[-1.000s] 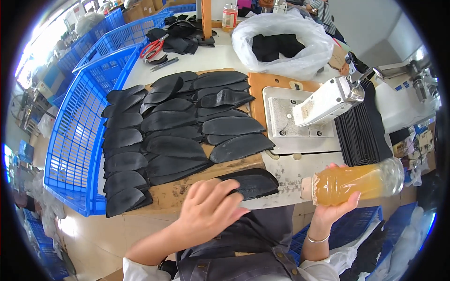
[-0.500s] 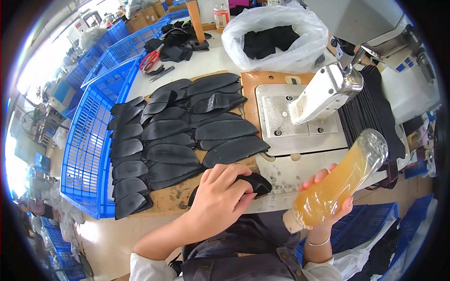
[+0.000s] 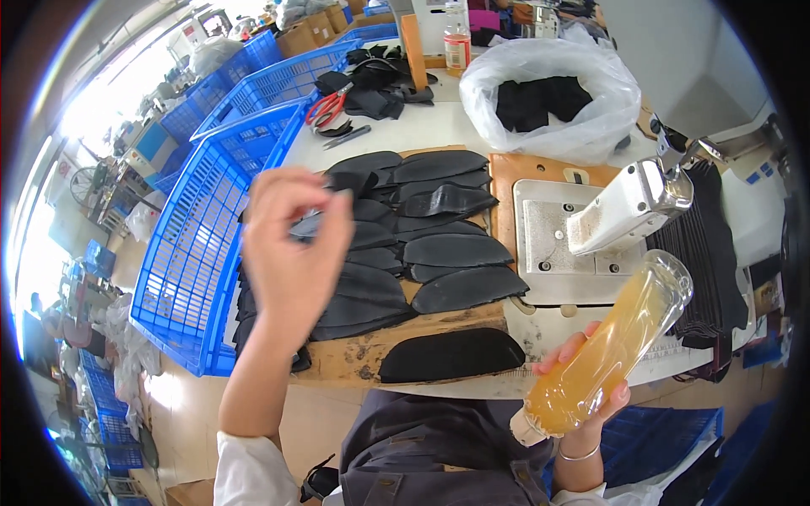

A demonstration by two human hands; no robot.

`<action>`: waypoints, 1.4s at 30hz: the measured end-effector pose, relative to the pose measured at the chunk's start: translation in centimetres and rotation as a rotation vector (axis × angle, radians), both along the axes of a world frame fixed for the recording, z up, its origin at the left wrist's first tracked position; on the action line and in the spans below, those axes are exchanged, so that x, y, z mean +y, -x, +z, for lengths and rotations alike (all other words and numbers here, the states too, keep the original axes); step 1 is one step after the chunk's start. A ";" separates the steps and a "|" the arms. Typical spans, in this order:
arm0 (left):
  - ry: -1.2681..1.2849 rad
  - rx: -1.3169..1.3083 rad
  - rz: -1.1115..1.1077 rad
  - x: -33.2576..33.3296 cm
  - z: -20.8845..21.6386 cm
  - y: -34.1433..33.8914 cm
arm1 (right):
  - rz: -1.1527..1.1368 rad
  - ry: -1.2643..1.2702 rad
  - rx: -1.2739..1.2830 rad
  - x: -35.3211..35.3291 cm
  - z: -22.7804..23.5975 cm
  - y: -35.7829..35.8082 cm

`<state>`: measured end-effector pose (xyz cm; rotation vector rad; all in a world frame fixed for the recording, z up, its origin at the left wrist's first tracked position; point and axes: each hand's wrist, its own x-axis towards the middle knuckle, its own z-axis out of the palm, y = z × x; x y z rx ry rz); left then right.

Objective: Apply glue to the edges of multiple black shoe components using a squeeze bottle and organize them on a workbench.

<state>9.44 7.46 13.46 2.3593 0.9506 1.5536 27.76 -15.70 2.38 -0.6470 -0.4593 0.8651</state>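
Observation:
My right hand [image 3: 595, 371] is wrapped round a clear plastic bottle [image 3: 607, 346] of amber liquid, tilted with its pale, narrow tip [image 3: 527, 427] low and to the left. My left hand [image 3: 291, 244] is raised over the left part of several overlapping rows of black curved pieces [image 3: 460, 250]. Its fingers and thumb are bent round in a loop, smeared by motion; whether they touch a piece I cannot tell. A single black half-moon piece [image 3: 451, 354] lies flat at the front edge of the brown board [image 3: 354, 358], with neither hand on it.
A white machine arm [image 3: 620, 207] stands over a metal plate at right. Behind are a plastic bag [image 3: 553, 101] of black pieces, red-handled scissors [image 3: 327, 108] and another bottle [image 3: 456, 42]. Blue crates [image 3: 181, 278] line the left; stacked black sheets [image 3: 709, 244] sit far right.
My left hand has let go of the half-moon piece and moved up and left over the rows. That piece now lies flat. The bottle stays in my right hand. The view has shifted.

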 end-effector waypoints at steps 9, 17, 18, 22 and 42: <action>0.166 0.509 -0.350 3.0 -8.4 -9.9 | -0.061 -0.016 -0.073 -0.9 0.3 0.1; -0.121 0.709 -0.317 4.9 -6.5 -8.3 | -0.083 0.015 -0.010 -1.2 0.3 -0.1; -0.116 0.709 -0.314 4.4 -5.9 -7.7 | -0.078 0.018 -0.010 -1.0 0.2 0.1; -0.148 0.500 -0.277 1.8 -3.4 -2.7 | -0.122 0.046 -0.087 -0.8 0.7 0.3; -0.032 0.058 -0.415 -7.8 -13.7 8.2 | 0.090 -0.089 -1.246 8.9 2.9 7.6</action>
